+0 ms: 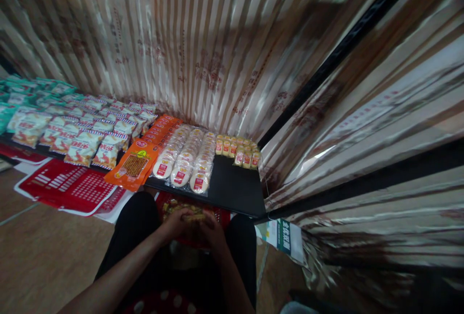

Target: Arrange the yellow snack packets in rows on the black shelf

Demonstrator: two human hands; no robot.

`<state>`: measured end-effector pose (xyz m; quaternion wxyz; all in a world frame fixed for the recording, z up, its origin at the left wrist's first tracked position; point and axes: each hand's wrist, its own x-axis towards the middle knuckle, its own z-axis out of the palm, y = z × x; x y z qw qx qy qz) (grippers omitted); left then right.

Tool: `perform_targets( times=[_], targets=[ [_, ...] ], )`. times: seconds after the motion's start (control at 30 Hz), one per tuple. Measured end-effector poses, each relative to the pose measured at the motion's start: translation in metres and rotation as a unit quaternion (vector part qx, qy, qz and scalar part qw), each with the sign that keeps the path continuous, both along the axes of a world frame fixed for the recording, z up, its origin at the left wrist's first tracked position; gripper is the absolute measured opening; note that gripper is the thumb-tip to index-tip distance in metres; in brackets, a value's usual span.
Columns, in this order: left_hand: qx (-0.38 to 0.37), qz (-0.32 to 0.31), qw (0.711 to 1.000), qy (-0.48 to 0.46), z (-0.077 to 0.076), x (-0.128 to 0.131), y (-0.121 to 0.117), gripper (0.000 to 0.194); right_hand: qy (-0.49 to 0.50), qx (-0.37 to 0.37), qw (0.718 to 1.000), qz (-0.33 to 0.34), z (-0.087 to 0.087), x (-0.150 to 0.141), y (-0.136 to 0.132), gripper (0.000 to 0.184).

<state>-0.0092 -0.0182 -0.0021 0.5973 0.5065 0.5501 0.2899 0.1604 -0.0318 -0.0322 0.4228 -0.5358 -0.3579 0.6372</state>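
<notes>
Between my knees, my left hand and my right hand meet over a red basket on the floor side of the shelf. Both hands are closed around small gold-wrapped snack packets, held side by side. Further gold packets lie in the basket beneath. On the black shelf above, matching gold packets with red labels stand in rows at the back right. Left of them are rows of round white crackers in clear wrap. The exact grip of my fingertips is dim.
Orange snack bags overlap in a row, with white-and-blue bags and teal bags further left. A red basket lies below the shelf. Striped plastic sheeting and black posts close off the back and right.
</notes>
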Motion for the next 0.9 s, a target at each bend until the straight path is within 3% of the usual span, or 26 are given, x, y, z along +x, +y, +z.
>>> perform_targets(
  times=[0.13, 0.5, 0.67, 0.9],
  targets=[
    [0.013, 0.011, 0.999, 0.036, 0.011, 0.002, 0.004, 0.032, 0.008, -0.008, 1.000, -0.002, 0.008, 0.005, -0.002, 0.049],
    [0.044, 0.020, 0.998, 0.033, 0.050, 0.016, 0.008, 0.031, -0.006, 0.071, 0.997, 0.017, 0.057, 0.024, -0.009, 0.038],
    [0.102, 0.021, 0.992, 0.067, 0.060, 0.022, 0.009, 0.033, -0.010, 0.100, 0.995, 0.008, 0.075, 0.029, -0.007, 0.031],
    [0.107, 0.021, 0.994, 0.021, 0.067, 0.035, 0.009, 0.031, 0.019, 0.092, 0.996, 0.012, 0.097, 0.041, 0.001, 0.026]
  ],
)
